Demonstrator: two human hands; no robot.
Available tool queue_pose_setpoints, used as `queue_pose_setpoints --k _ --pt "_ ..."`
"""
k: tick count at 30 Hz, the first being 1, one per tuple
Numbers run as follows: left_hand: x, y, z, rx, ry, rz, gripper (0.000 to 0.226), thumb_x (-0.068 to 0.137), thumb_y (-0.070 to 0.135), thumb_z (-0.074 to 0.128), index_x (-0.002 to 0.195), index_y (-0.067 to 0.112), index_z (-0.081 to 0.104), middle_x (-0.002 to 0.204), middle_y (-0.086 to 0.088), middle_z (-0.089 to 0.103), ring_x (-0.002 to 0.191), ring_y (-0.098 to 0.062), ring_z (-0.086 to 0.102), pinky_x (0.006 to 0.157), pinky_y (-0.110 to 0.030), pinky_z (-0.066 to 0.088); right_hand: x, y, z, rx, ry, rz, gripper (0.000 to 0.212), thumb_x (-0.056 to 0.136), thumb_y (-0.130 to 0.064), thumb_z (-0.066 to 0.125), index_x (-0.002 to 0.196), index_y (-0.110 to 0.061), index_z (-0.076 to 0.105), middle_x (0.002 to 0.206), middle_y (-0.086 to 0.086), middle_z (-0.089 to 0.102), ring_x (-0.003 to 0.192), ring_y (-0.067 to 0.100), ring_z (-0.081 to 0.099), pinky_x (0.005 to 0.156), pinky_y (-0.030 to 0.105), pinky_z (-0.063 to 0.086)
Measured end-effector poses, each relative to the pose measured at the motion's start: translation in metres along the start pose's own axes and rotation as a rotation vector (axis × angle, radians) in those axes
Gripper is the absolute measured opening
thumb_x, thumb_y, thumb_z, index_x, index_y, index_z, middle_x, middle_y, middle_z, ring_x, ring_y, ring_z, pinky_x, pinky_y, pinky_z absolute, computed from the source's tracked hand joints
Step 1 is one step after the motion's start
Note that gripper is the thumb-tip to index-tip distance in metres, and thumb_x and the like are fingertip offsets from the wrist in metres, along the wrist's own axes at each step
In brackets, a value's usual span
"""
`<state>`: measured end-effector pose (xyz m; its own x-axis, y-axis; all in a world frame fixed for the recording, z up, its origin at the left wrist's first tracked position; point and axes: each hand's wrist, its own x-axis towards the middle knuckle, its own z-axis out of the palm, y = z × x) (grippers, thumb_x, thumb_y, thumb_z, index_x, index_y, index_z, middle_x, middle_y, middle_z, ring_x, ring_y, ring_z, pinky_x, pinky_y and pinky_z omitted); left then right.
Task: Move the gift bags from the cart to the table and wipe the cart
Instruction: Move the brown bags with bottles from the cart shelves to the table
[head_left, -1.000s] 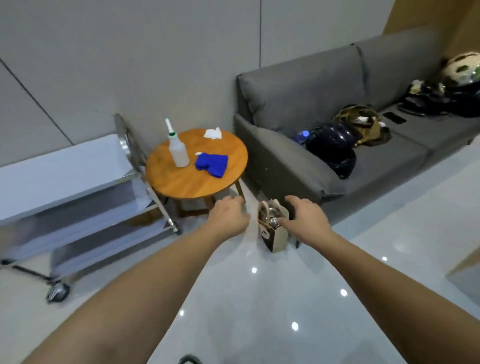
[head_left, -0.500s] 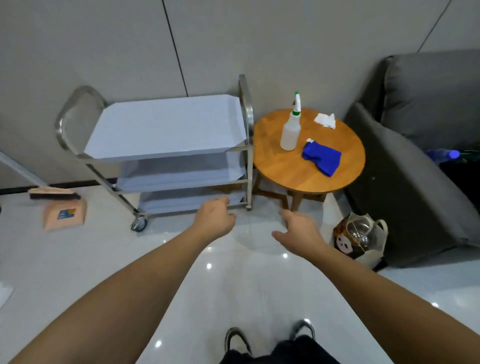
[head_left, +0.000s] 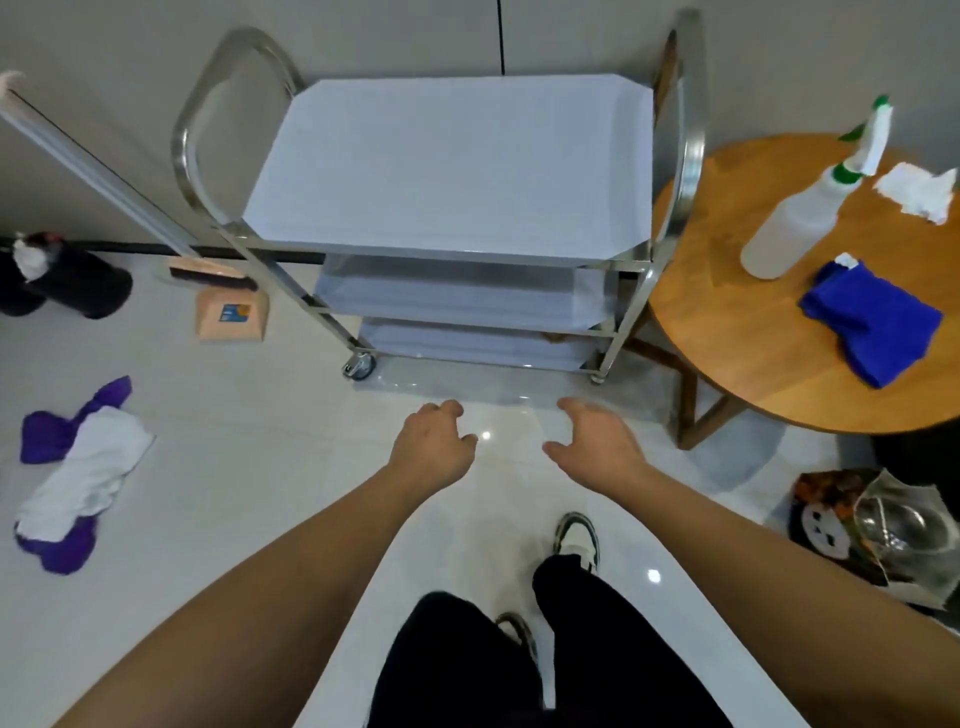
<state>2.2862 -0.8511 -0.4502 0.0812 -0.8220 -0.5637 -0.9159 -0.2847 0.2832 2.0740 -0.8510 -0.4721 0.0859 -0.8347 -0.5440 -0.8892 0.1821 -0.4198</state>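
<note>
A steel three-shelf cart (head_left: 447, 166) stands in front of me with bare grey shelves. To its right is a round wooden table (head_left: 753, 364) carrying a spray bottle (head_left: 795, 223), a folded blue cloth (head_left: 872, 322) and a crumpled white tissue (head_left: 919, 195). A gift bag (head_left: 878, 530) with something shiny inside sits on the floor at the lower right. My left hand (head_left: 431, 447) and my right hand (head_left: 597, 441) hover over the floor just short of the cart, fingers loosely curled, holding nothing.
A purple and white cloth heap (head_left: 78, 478) lies on the floor at the left. A broom with its dustpan (head_left: 231, 317) leans by the cart's left side, and a black bin (head_left: 62, 280) stands at the far left. My feet are below.
The view has swung left and down, bringing the cart to the centre and closer. Both hands stay empty and have come nearer the cart. The gift bag now sits at the lower right.
</note>
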Motion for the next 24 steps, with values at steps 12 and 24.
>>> queue_pose_setpoints --k 12,24 --pt "0.161 -0.026 0.075 -0.109 -0.168 -0.046 0.046 0.098 0.032 0.060 0.140 0.014 0.053 0.136 -0.012 0.057 0.122 -0.027 0.056 0.097 -0.028 0.041 0.145 0.045 0.084 0.134 -0.116 0.177 0.067 0.094 -0.039 0.065 0.152 -0.017 0.039 0.143 0.012 0.055 0.129 0.032 0.051 0.104 0.036 0.043" --pt "0.417 -0.081 0.282 -0.063 0.210 0.240 0.036 0.098 0.022 0.055 0.132 0.012 0.062 0.133 -0.013 0.058 0.126 -0.033 0.048 0.101 -0.037 0.044 0.417 0.137 0.246 0.009 0.299 0.025 0.056 0.094 -0.026 0.065 0.145 -0.010 0.049 0.135 0.020 0.057 0.123 0.038 0.054 0.102 0.040 0.044"
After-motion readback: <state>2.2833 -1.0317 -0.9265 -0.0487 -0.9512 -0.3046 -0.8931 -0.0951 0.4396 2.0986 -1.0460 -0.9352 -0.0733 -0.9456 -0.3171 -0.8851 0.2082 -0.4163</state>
